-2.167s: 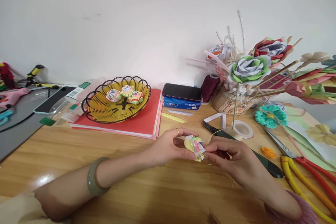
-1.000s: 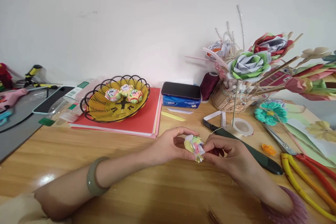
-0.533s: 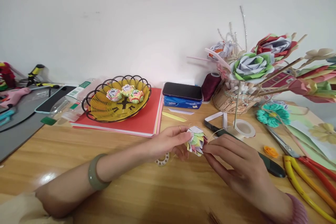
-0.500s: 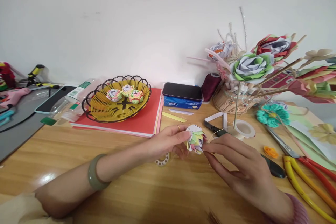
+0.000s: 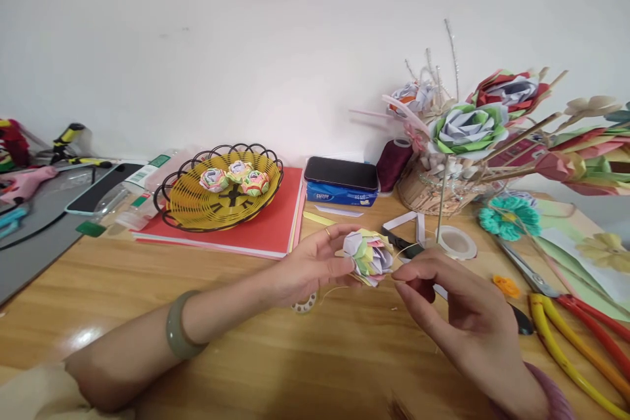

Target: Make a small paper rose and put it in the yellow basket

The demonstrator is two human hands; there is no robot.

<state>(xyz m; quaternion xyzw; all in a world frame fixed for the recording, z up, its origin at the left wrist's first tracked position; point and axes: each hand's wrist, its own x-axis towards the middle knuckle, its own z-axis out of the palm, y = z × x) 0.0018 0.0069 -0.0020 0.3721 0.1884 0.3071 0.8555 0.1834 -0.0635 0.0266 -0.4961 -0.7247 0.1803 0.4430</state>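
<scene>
Paper flower (image 5: 371,259) gripped in the left hand (image 5: 308,269), the right hand (image 5: 467,305) just beside it with fingertips (image 5: 404,293) nearly meeting; whether they pinch anything is unclear.

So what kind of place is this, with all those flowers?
It looks like a craft table, maybe at home or in a small workshop. The left hand holds a paper flower, three little flowers lie in the yellow basket, and a stack of coloured paper sits under the basket.
</scene>
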